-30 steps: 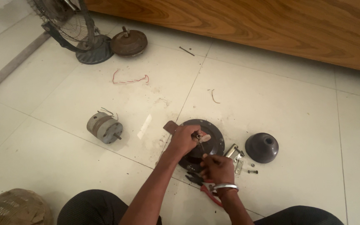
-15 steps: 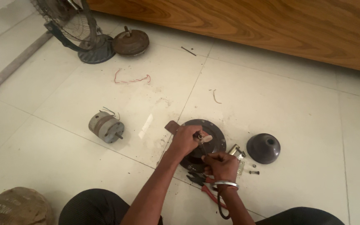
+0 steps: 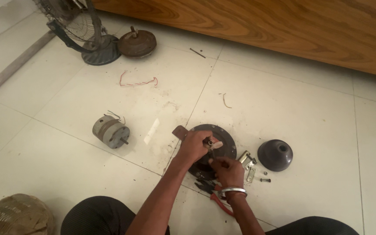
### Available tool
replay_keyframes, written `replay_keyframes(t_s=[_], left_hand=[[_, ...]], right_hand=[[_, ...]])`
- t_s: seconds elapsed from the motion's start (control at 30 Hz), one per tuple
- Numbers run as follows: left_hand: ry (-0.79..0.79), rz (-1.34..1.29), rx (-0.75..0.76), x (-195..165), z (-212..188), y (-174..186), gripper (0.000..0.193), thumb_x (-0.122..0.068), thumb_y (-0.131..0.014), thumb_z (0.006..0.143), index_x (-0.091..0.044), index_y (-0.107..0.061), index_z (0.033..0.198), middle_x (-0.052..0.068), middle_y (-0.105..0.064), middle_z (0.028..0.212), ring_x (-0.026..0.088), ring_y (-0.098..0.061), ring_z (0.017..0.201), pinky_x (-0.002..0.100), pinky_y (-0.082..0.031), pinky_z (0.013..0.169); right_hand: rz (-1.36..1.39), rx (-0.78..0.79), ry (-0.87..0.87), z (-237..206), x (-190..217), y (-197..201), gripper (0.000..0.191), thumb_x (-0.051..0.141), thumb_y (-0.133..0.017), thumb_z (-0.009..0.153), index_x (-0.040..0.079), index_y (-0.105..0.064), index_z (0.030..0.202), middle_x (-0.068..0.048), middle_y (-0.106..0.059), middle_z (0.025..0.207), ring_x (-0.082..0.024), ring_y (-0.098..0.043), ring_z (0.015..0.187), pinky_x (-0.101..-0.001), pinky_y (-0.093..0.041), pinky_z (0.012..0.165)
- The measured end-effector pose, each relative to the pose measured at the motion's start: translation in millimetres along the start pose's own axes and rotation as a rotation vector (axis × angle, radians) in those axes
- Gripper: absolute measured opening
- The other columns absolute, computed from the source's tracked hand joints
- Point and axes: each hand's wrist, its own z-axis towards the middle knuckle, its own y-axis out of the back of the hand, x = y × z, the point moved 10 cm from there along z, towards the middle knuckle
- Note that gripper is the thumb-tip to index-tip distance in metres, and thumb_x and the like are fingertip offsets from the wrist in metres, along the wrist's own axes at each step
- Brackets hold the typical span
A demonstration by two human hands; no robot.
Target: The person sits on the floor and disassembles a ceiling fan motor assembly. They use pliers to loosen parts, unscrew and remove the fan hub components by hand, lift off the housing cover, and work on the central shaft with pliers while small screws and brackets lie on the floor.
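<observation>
I sit on a white tiled floor (image 3: 310, 113), knees at the near edge, both hands working over a dark round motor housing (image 3: 223, 138) lying flat in front of me. My right hand (image 3: 229, 170), a metal bangle on its wrist, is closed around a small tool whose tip I cannot make out, pointing at the housing's centre. My left hand (image 3: 194, 146) is clamped on the hub, pinching a small pale part (image 3: 216, 143). Red-handled pliers (image 3: 216, 196) lie just under my right wrist. I judge I am loosening or seating a centre fastener; the next move calls for a steady twist while the left hand holds the hub. Right of the housing sit loose brackets and screws (image 3: 248, 163), then a dark domed cover (image 3: 275, 154). To the left lies a small grey motor (image 3: 109, 130). Farther off are a red wire (image 3: 138, 82), a rusty round casing (image 3: 137, 42) and a fan stand (image 3: 96, 48) near a wooden panel (image 3: 283, 30)
</observation>
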Motion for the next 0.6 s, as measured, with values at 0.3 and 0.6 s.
replay_keyframes(t_s=[0.3, 0.6], left_hand=[[0.030, -0.024, 0.020, -0.8, -1.0, 0.2, 0.013, 0.006, -0.067, 0.080, -0.002, -0.067, 0.090, 0.010, -0.078, 0.098, 0.032, -0.074, 0.098, 0.039, -0.058, 0.078], [0.042, -0.001, 0.043, -5.7, -1.3, 0.6, 0.016, 0.008, -0.065, 0.079, -0.003, -0.069, 0.090, 0.009, -0.079, 0.099, 0.032, -0.074, 0.095, 0.040, -0.057, 0.077]], right_hand=[[0.143, 0.154, 0.002, 6.7, 0.8, -12.4, 0.022, 0.011, -0.064, 0.090, -0.003, -0.080, 0.099, -0.006, -0.076, 0.074, -0.012, -0.067, 0.057, -0.0285, -0.055, 0.050], [0.101, 0.064, -0.086, -9.4, 30.0, 4.3, 0.018, 0.007, -0.078, 0.083, -0.007, -0.081, 0.093, -0.013, -0.069, 0.061, -0.015, -0.059, 0.044, -0.0308, -0.048, 0.042]])
